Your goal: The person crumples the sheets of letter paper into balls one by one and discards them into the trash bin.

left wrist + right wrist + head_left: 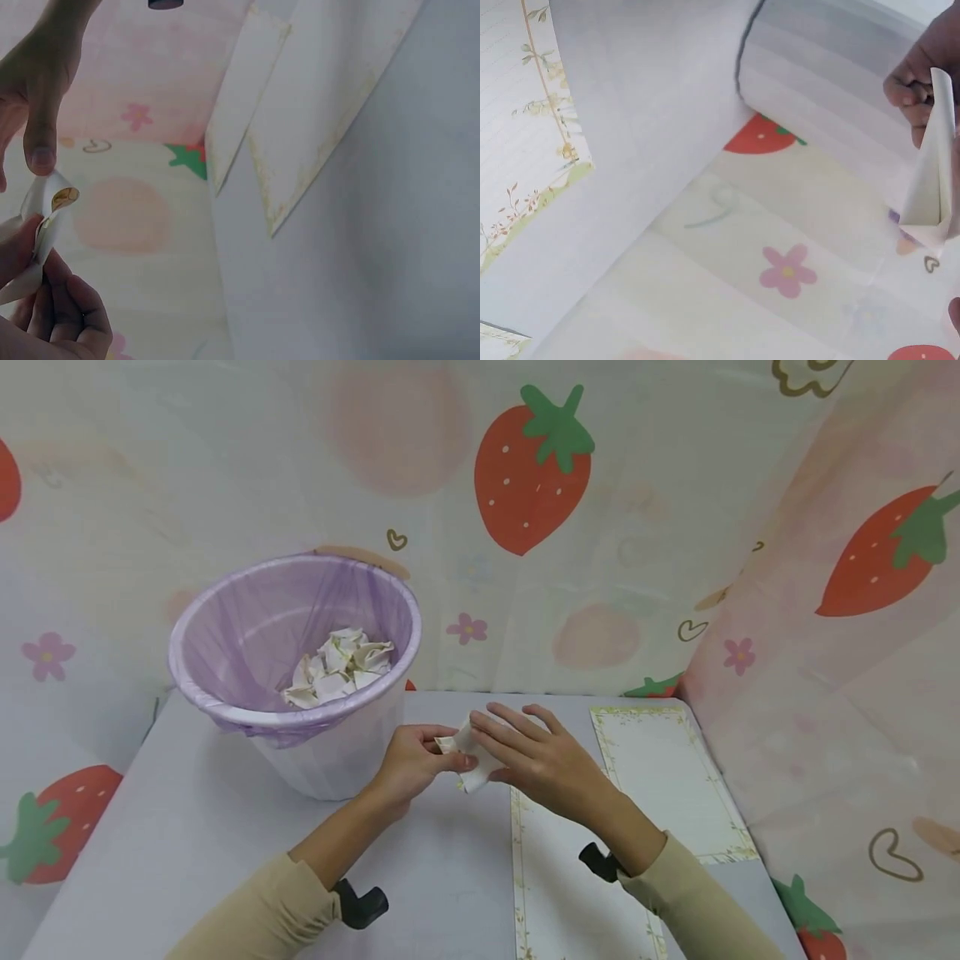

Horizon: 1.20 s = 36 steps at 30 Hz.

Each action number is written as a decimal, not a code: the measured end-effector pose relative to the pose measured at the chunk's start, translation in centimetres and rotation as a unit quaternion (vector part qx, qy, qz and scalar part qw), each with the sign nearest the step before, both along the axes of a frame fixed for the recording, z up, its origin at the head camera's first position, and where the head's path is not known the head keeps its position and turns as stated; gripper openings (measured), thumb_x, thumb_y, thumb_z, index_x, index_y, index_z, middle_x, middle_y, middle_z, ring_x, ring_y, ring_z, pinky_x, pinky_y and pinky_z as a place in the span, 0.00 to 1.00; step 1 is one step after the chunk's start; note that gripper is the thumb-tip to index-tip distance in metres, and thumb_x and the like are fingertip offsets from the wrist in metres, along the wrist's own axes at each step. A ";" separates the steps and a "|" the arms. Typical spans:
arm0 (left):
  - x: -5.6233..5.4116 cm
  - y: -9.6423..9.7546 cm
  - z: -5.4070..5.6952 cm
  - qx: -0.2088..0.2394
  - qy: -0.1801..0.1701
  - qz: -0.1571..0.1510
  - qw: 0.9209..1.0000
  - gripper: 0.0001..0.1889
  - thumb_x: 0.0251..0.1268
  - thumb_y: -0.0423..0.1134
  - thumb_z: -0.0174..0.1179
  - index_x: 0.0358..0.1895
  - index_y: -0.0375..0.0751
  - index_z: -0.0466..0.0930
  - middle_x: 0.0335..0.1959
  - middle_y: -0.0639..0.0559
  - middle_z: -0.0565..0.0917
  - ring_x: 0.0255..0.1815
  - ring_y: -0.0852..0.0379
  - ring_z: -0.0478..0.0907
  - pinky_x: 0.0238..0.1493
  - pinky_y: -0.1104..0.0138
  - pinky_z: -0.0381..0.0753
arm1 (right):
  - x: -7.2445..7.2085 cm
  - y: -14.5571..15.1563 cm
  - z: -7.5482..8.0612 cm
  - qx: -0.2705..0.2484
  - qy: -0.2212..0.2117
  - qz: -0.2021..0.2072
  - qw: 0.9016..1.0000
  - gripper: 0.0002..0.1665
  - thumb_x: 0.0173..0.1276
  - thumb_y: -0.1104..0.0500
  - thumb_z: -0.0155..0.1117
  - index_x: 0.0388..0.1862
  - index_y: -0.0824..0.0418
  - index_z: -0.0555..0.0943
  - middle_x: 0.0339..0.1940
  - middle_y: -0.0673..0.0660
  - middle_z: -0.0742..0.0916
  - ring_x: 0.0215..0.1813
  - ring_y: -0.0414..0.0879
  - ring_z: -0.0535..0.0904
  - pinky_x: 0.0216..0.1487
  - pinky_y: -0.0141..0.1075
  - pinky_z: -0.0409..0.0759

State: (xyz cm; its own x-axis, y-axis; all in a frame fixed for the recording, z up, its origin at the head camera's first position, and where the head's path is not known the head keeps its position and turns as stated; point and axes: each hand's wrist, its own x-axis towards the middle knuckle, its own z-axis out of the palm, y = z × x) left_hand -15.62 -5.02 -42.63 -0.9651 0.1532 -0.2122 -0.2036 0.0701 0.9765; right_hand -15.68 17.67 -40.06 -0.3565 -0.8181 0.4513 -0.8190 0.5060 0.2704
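Observation:
Between thumb and fingers, my left hand (pixel 412 764) pinches a folded, partly crumpled piece of paper (pixel 480 760). It is held above the table, to the right of the bin. My right hand (pixel 543 768) is on the paper's right side, its fingers extended and spread over it. In the left wrist view, the right thumb (pixel 41 142) is at the top edge of the folded paper (pixel 49 217), whose curled edge shows a gold-patterned border. The right wrist view shows the paper (pixel 934 172) as a narrow cone-like fold, with the left hand (pixel 926 82) behind it.
A white bin (pixel 318 768) lined with a purple bag (pixel 247 627) stands at the back left, holding several crumpled papers (pixel 341 664). Flat bordered sheets lie on the right: one nearer sheet (pixel 570 893) and one farther sheet (pixel 667 777). A strawberry-print curtain (pixel 450 568) surrounds the table (pixel 247 835).

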 end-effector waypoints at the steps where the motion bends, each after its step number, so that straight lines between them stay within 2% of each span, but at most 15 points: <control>1: 0.0 0.0 0.0 -0.001 0.001 -0.003 1.000 0.22 0.50 0.34 0.77 0.50 0.31 0.85 0.40 0.43 0.89 0.40 0.55 0.84 0.47 0.61 0.78 | 0.0 0.0 0.1 0.010 0.005 0.002 1.000 0.48 0.57 0.48 0.78 0.74 0.57 0.69 0.75 0.51 0.71 0.75 0.48 0.65 0.70 0.47 0.67; 4: 0.2 -0.2 0.0 -0.001 0.009 -0.015 1.000 0.20 0.51 0.33 0.76 0.49 0.31 0.86 0.39 0.44 0.89 0.40 0.55 0.84 0.47 0.61 0.78 | 0.0 0.0 0.1 0.019 -0.007 0.009 1.000 0.49 0.57 0.48 0.78 0.75 0.58 0.68 0.76 0.53 0.69 0.76 0.47 0.63 0.73 0.46 0.64; 8: 0.2 -0.3 0.0 0.008 0.023 -0.028 0.999 0.20 0.52 0.31 0.75 0.49 0.29 0.85 0.39 0.42 0.89 0.40 0.54 0.86 0.45 0.63 0.81 | -0.1 0.0 -0.1 0.004 -0.041 0.026 0.999 0.51 0.55 0.50 0.79 0.75 0.61 0.67 0.76 0.55 0.70 0.76 0.48 0.64 0.74 0.45 0.62; 16: 0.3 -0.2 -0.1 0.020 0.028 -0.042 0.999 0.18 0.51 0.29 0.74 0.47 0.29 0.86 0.36 0.44 0.89 0.37 0.54 0.85 0.39 0.67 0.82 | 0.0 0.2 -0.6 -0.032 -0.099 0.039 0.994 0.46 0.56 0.53 0.79 0.71 0.62 0.71 0.70 0.56 0.77 0.69 0.47 0.73 0.72 0.42 0.65; 20: 0.4 -0.2 -0.2 0.022 0.019 -0.046 0.999 0.18 0.53 0.29 0.73 0.49 0.30 0.85 0.39 0.43 0.89 0.39 0.54 0.85 0.42 0.66 0.82 | 0.0 0.2 -0.7 -0.042 -0.105 0.046 0.993 0.44 0.56 0.54 0.79 0.70 0.63 0.72 0.68 0.56 0.79 0.65 0.48 0.76 0.70 0.41 0.68; 24: 0.5 -0.1 -0.4 0.033 0.002 -0.047 0.998 0.18 0.54 0.30 0.73 0.49 0.30 0.85 0.40 0.43 0.89 0.41 0.53 0.85 0.45 0.66 0.81 | 0.1 0.1 -0.9 -0.050 -0.104 0.043 0.992 0.42 0.56 0.55 0.79 0.68 0.63 0.74 0.64 0.56 0.81 0.57 0.50 0.80 0.64 0.39 0.75; 30: 0.3 0.1 -0.8 0.099 -0.030 -0.054 0.993 0.19 0.56 0.28 0.70 0.52 0.25 0.80 0.42 0.41 0.88 0.43 0.54 0.85 0.50 0.66 0.81 | 0.1 -0.1 -1.1 -0.060 -0.091 0.036 0.993 0.39 0.57 0.55 0.79 0.65 0.65 0.74 0.58 0.57 0.83 0.52 0.50 0.81 0.55 0.38 0.80; 36: 0.3 0.2 -0.8 0.144 -0.052 -0.059 0.986 0.25 0.57 0.26 0.69 0.60 0.28 0.76 0.49 0.39 0.86 0.46 0.53 0.85 0.49 0.66 0.82 | 0.3 -0.2 -1.2 -0.068 -0.085 0.038 0.993 0.37 0.59 0.56 0.77 0.64 0.68 0.74 0.54 0.60 0.83 0.51 0.51 0.83 0.53 0.38 0.82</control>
